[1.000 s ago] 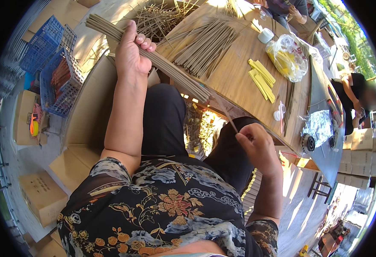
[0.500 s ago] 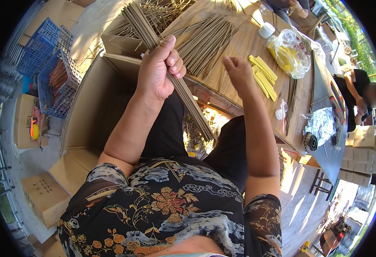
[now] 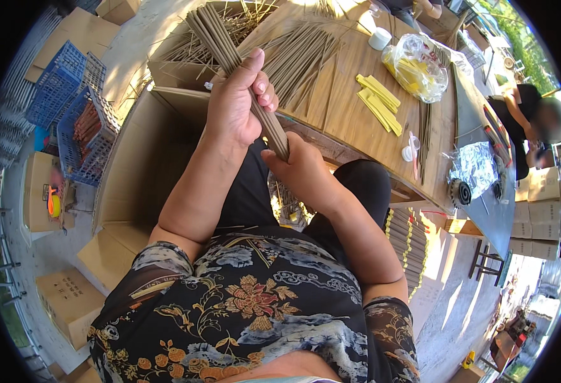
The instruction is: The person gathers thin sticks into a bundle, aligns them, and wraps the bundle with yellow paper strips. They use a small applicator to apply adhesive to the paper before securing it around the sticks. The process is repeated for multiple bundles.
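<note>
A tight bundle of thin brown incense sticks (image 3: 211, 33) slants from upper left to lower right in front of me. My left hand (image 3: 237, 105) is closed round its middle, thumb uppermost. Lower down, my right hand (image 3: 301, 169) wraps the near end, and its fingers hide that tip. Just beyond, more loose incense sticks (image 3: 303, 54) lie spread over the wooden table (image 3: 338, 127). To their right is a small pile of yellow paper strips (image 3: 380, 102).
A clear bag of yellow strips (image 3: 416, 67), a white tub (image 3: 379, 41) and crumpled foil (image 3: 473, 169) are on the table. Left stand an open cardboard box (image 3: 124, 172) and blue crates (image 3: 82, 137). Banded stick bundles (image 3: 408, 239) lie lower right. Another person (image 3: 526, 121) works at right.
My right hand has come from beside the yellow strips down to the bundle and taken hold of its lower end. The left hand keeps its grip. The view has shifted slightly.
</note>
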`<action>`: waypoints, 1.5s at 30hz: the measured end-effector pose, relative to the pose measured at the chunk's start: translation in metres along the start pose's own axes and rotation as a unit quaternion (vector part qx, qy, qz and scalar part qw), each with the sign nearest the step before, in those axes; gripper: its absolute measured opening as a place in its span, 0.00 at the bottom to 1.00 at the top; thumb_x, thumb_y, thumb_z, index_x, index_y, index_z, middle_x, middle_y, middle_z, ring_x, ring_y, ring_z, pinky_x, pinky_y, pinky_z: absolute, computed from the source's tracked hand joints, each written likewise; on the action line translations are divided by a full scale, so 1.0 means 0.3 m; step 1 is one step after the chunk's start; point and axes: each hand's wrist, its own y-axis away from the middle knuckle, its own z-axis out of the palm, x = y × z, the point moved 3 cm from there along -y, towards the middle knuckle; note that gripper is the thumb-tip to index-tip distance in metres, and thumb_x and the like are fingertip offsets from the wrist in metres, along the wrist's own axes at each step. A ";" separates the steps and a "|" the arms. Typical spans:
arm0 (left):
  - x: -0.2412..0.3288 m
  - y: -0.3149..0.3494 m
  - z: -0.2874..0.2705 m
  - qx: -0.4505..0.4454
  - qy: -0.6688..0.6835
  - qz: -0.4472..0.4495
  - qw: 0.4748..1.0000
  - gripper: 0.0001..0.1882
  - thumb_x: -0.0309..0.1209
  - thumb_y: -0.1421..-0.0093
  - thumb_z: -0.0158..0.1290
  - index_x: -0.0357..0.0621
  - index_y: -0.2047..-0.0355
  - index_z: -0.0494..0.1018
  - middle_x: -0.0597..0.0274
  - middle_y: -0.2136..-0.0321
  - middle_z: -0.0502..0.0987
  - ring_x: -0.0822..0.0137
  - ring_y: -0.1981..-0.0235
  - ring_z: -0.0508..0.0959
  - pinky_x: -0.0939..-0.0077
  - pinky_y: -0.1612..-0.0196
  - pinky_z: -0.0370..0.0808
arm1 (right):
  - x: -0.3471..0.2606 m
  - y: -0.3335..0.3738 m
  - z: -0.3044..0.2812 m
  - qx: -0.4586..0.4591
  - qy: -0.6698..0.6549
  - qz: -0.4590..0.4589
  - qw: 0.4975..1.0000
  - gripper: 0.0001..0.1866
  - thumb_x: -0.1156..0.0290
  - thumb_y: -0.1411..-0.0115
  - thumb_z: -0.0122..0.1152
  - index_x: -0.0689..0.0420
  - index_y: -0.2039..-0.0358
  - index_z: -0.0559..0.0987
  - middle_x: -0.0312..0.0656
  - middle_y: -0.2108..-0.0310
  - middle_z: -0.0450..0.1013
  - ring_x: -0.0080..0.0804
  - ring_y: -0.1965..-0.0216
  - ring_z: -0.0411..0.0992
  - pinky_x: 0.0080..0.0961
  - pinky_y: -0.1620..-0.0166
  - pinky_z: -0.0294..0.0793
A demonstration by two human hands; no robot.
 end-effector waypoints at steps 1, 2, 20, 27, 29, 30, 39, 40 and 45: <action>-0.002 0.010 0.012 -0.006 0.014 -0.011 1.000 0.15 0.40 0.44 0.51 0.50 0.82 0.63 0.72 0.89 0.63 0.78 0.88 0.62 0.84 0.84 0.60 | 0.000 0.002 -0.002 -0.007 -0.020 -0.008 1.000 0.16 0.64 0.46 0.56 0.66 0.74 0.66 0.55 0.80 0.69 0.46 0.76 0.71 0.34 0.71 0.68; -0.008 0.024 0.027 -0.012 0.026 -0.023 0.999 0.14 0.40 0.44 0.51 0.50 0.82 0.63 0.72 0.89 0.63 0.78 0.88 0.62 0.84 0.84 0.60 | 0.006 0.003 -0.001 -0.015 -0.040 -0.015 0.999 0.16 0.64 0.47 0.56 0.66 0.73 0.66 0.55 0.80 0.69 0.45 0.75 0.71 0.33 0.71 0.68; -0.003 0.081 0.018 0.040 -0.058 0.086 0.994 0.19 0.41 0.44 0.52 0.48 0.86 0.61 0.70 0.90 0.61 0.75 0.88 0.61 0.80 0.83 0.61 | -0.061 0.057 -0.044 0.182 0.129 -0.128 0.966 0.13 0.67 0.55 0.63 0.58 0.74 0.70 0.43 0.73 0.68 0.41 0.68 0.68 0.33 0.65 0.68; -0.012 0.073 0.016 0.044 -0.031 0.104 0.993 0.18 0.37 0.45 0.54 0.46 0.87 0.62 0.68 0.90 0.63 0.75 0.90 0.63 0.81 0.85 0.62 | -0.063 0.051 -0.044 0.189 0.135 -0.110 0.966 0.12 0.68 0.56 0.63 0.59 0.76 0.69 0.43 0.75 0.69 0.42 0.69 0.68 0.34 0.66 0.67; -0.011 0.070 0.017 0.043 -0.032 0.107 0.993 0.18 0.36 0.45 0.54 0.46 0.87 0.62 0.67 0.90 0.63 0.75 0.90 0.63 0.81 0.85 0.62 | -0.061 0.048 -0.045 0.188 0.131 -0.107 0.968 0.11 0.69 0.56 0.62 0.59 0.76 0.69 0.43 0.76 0.69 0.42 0.70 0.68 0.34 0.67 0.67; -0.013 0.069 0.016 0.041 -0.032 0.106 0.993 0.18 0.36 0.46 0.54 0.46 0.87 0.63 0.67 0.90 0.63 0.75 0.90 0.63 0.81 0.85 0.62 | -0.061 0.046 -0.048 0.180 0.127 -0.099 0.970 0.11 0.69 0.56 0.62 0.59 0.76 0.69 0.43 0.76 0.69 0.42 0.70 0.68 0.34 0.67 0.68; -0.022 0.059 0.015 0.053 -0.020 0.091 0.994 0.16 0.37 0.46 0.55 0.46 0.85 0.64 0.68 0.90 0.63 0.75 0.90 0.63 0.81 0.85 0.63 | -0.066 0.036 -0.068 0.114 0.066 -0.068 0.989 0.10 0.69 0.54 0.61 0.59 0.77 0.70 0.44 0.77 0.69 0.43 0.72 0.69 0.34 0.68 0.68; -0.021 0.057 0.015 0.057 -0.014 0.083 0.995 0.16 0.37 0.47 0.55 0.46 0.84 0.64 0.67 0.90 0.63 0.74 0.89 0.63 0.81 0.85 0.63 | -0.061 0.032 -0.072 0.108 0.064 -0.082 0.989 0.10 0.69 0.54 0.60 0.59 0.77 0.70 0.45 0.77 0.69 0.43 0.72 0.70 0.35 0.68 0.68; -0.004 0.023 -0.023 0.072 0.016 0.078 0.994 0.16 0.37 0.47 0.56 0.47 0.84 0.64 0.68 0.90 0.63 0.74 0.89 0.63 0.80 0.84 0.62 | -0.066 0.036 -0.096 0.047 0.142 -0.110 0.983 0.09 0.69 0.53 0.60 0.60 0.75 0.72 0.45 0.78 0.69 0.39 0.74 0.69 0.30 0.70 0.67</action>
